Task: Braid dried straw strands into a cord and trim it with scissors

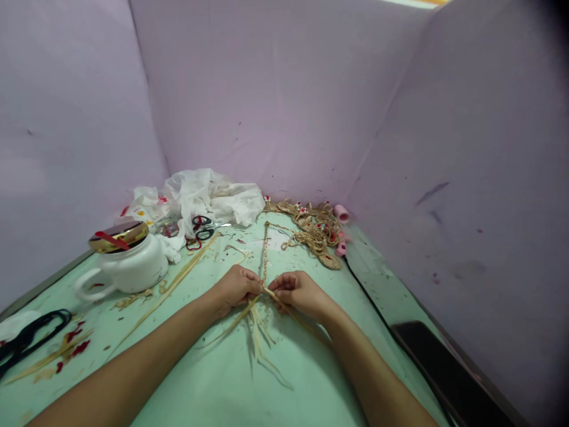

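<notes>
A thin braid [265,252] of straw-coloured fibre runs from the far part of the table toward me, and its near end lies between my hands. My left hand [240,287] is closed, pinching the braid's end from the left. Just to the right, my right hand [300,293] pinches a loose fibre strand [272,293] between thumb and fingers. Several unbraided strands [256,332] fan out below the hands over the green table [213,385]. What lies inside each palm is hidden.
On the left stand a white mug [137,265] with a gold lid and black-handled scissors [204,228], near a crumpled white plastic bag [208,190]. Finished braided pieces [317,228] pile at the back. A black cable [364,290] and a dark phone-like slab [444,367] lie right.
</notes>
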`<act>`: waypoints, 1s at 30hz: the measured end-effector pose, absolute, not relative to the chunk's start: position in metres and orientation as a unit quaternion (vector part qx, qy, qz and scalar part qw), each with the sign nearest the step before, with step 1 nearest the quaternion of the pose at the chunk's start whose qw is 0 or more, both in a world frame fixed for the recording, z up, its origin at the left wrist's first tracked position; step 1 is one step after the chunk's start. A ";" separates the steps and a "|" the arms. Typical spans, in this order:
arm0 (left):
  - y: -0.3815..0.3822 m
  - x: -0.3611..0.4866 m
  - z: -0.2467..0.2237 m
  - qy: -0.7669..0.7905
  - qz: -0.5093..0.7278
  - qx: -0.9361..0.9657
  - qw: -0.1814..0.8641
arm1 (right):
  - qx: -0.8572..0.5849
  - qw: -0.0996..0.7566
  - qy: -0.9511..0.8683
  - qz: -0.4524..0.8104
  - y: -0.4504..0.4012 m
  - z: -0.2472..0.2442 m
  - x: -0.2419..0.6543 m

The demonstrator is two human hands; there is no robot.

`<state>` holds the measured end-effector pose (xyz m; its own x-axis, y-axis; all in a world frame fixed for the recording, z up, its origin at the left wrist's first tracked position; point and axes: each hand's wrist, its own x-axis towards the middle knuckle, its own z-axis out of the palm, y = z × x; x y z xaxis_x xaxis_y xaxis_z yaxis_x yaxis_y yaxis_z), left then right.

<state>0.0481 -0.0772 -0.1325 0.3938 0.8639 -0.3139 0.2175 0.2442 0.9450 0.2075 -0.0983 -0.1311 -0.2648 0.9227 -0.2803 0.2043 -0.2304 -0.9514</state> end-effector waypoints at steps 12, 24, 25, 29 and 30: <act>-0.078 0.048 -0.133 0.486 0.265 0.553 0.623 | -0.500 0.341 -0.496 0.622 -0.102 -0.128 0.207; -0.077 0.048 -0.133 0.487 0.259 0.553 0.624 | -0.555 0.308 -0.551 0.542 -0.100 -0.135 0.204; -0.077 0.048 -0.133 0.489 0.259 0.553 0.623 | -0.559 0.311 -0.549 0.537 -0.099 -0.135 0.203; -0.078 0.048 -0.131 0.490 0.263 0.553 0.621 | -0.558 0.320 -0.565 0.516 -0.097 -0.136 0.205; -0.078 0.049 -0.130 0.486 0.264 0.553 0.622 | -0.555 0.327 -0.569 0.511 -0.096 -0.136 0.206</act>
